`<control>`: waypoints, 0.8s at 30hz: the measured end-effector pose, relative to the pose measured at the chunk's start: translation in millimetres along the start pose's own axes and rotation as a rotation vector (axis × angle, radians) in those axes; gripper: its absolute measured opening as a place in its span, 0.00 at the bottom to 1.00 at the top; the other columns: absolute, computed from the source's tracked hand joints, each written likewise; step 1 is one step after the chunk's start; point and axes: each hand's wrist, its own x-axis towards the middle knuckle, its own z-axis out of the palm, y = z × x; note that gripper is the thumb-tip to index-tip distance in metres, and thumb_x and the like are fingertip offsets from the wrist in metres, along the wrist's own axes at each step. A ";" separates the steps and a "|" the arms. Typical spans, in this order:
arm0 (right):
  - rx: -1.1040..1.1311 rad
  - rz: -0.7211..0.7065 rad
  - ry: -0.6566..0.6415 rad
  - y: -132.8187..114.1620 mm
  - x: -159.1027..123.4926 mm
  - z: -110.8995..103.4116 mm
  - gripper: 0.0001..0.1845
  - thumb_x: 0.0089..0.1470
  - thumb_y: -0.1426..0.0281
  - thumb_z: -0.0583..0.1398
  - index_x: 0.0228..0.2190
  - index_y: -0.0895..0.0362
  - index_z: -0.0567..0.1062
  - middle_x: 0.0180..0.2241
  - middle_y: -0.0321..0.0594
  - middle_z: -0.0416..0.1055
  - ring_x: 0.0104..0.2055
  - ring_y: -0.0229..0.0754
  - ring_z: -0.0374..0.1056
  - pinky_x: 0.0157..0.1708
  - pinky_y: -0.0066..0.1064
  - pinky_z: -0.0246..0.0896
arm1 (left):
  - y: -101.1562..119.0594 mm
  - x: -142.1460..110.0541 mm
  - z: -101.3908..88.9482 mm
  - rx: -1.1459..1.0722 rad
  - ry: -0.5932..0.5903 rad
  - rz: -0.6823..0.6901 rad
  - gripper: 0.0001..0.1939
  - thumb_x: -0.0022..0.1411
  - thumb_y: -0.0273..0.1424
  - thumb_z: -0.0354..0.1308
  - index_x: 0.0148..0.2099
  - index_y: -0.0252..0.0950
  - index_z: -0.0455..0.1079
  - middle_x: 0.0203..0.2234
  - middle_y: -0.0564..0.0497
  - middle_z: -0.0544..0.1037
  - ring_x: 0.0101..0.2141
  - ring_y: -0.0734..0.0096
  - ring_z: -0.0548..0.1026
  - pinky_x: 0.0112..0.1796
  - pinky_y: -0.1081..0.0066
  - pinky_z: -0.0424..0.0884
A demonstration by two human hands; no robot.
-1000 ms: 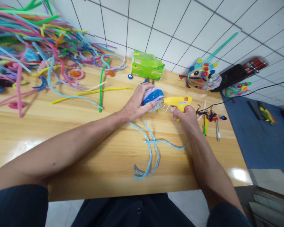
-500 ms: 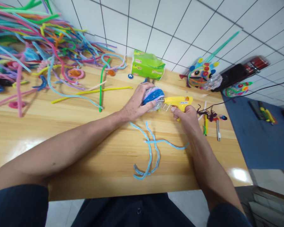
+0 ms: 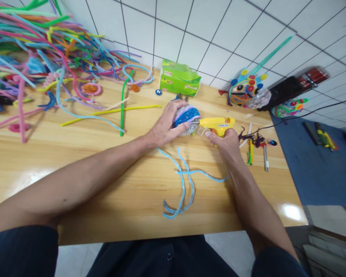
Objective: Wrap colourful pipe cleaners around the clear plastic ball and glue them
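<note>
My left hand (image 3: 168, 124) is wrapped round a rounded, clear plastic piece banded with blue and lilac pipe cleaners (image 3: 188, 116), perhaps part of a bottle. In my right hand (image 3: 226, 141) is a yellow hot glue gun (image 3: 216, 124), gripped by its handle. Its nozzle points left and meets the right side of the banded piece, though exact contact is hard to make out. A wire stand hangs below the barrel. Nearer to me, several light blue pipe cleaners (image 3: 183, 184) lie curved and crossed on the wooden table (image 3: 118, 200).
Loose coloured pipe cleaners (image 3: 46, 42) are heaped at the back left. A green tissue pack (image 3: 179, 79) stands by the tiled wall. Decorated bottle figures (image 3: 246, 90) are at the back right, near a black cord (image 3: 311, 109). A utility knife (image 3: 266, 157) lies right of my right hand.
My right thumb has shifted slightly left along the glue gun. The left hand, the banded piece and the glue gun stay nearly in place.
</note>
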 end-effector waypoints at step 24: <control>-0.088 0.060 0.093 -5.4 1.2 1.9 0.11 0.38 0.60 0.68 0.25 0.51 0.77 0.22 0.31 0.71 0.26 0.40 0.66 0.34 0.38 0.71 | -3.6 -0.7 1.1 -0.009 0.009 0.011 0.35 0.79 0.57 0.57 0.74 0.40 0.62 0.69 0.36 0.73 0.71 0.46 0.73 0.74 0.48 0.69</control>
